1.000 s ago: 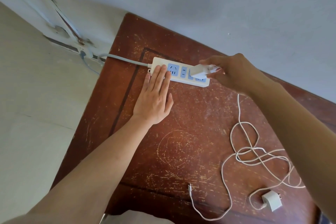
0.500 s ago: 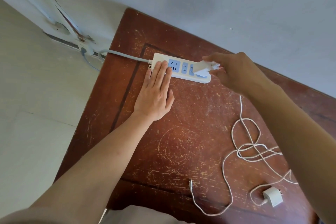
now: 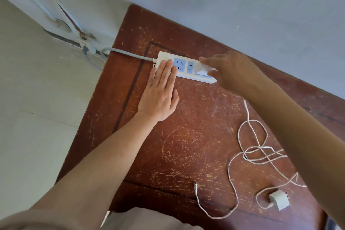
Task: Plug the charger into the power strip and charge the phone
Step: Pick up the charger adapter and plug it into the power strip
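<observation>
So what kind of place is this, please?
Probably a plain room in a home: a scratched wooden table stands against a painted wall, over a pale tiled floor, with a power strip on it.

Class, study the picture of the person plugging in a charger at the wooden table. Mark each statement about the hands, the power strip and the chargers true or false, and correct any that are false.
1. The left hand lies flat, fingers on the power strip's cord end. True.
2. The right hand holds a white charger at the strip. True.
3. A second charger lies on the floor. False: it lies on the wooden table, near the lower right.
4. The strip's grey cord runs off to the right. False: it runs left, off the table edge.
5. The white cable lies in loose loops. True.
</observation>
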{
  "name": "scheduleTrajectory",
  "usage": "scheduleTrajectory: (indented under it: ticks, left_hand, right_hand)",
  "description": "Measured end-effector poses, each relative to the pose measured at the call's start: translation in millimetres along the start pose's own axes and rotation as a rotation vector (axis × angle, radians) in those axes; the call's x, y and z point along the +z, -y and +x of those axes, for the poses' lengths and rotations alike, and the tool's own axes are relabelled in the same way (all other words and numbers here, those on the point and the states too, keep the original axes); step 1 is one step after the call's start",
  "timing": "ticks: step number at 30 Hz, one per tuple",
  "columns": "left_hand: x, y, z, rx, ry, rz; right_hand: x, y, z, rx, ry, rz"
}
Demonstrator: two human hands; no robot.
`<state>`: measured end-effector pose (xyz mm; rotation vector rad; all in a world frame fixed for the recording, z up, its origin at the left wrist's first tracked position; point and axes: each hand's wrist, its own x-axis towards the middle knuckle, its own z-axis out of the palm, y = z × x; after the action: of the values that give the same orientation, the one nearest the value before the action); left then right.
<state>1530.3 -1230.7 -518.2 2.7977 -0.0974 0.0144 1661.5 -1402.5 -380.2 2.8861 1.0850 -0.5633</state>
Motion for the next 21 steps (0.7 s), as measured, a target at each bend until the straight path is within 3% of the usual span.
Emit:
scheduleTrajectory:
  ticks: [11, 16, 21]
  left_hand:
    - [-2.0, 0.0, 1.1, 0.006, 0.038, 0.005]
    - [-16.3, -2.7, 2.3, 0.002, 0.107, 0.031]
    - [-40.3, -15.9, 6.2, -0.041, 0.218, 0.127]
  right_hand:
    - [21.0, -4.5, -1.2, 0.029, -0.099, 0.018]
    - [17.3, 7.0, -13.6, 0.198, -0.118, -0.002]
    - [31.5, -10.4, -95.1, 0.522, -0.173, 0.173]
